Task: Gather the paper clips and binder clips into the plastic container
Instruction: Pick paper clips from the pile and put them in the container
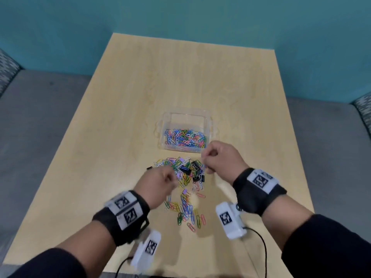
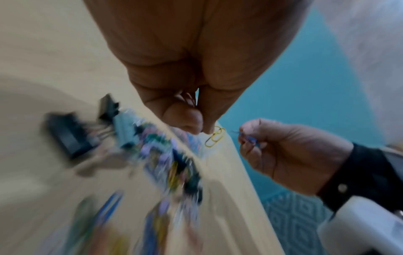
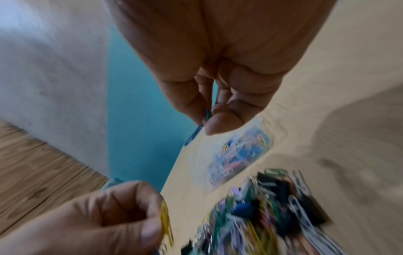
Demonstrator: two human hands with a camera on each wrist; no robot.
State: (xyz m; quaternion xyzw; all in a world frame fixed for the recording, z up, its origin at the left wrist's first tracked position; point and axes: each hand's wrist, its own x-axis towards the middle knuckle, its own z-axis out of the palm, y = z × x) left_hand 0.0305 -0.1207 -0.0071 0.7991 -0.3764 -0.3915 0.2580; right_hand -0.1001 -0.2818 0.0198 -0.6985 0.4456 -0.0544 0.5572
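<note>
A clear plastic container [image 1: 208,122] on the wooden table holds many coloured paper clips [image 1: 184,139]. In front of it lies a loose pile of coloured paper clips [image 1: 184,189] mixed with black binder clips [image 1: 197,163]. My left hand [image 1: 160,182] hovers over the pile's left side and pinches yellow paper clips [image 2: 214,138] between thumb and fingertip. My right hand [image 1: 216,157] is raised near the container's front right corner, pinching a blue paper clip [image 3: 193,135]. One black binder clip [image 1: 149,168] lies apart at the pile's left.
The light wooden table [image 1: 140,97] has bare surface to the left, right and behind the container. Grey seating [image 1: 40,127] and a teal wall [image 1: 180,17] surround it. White camera units and cables hang below both wrists near the table's front edge.
</note>
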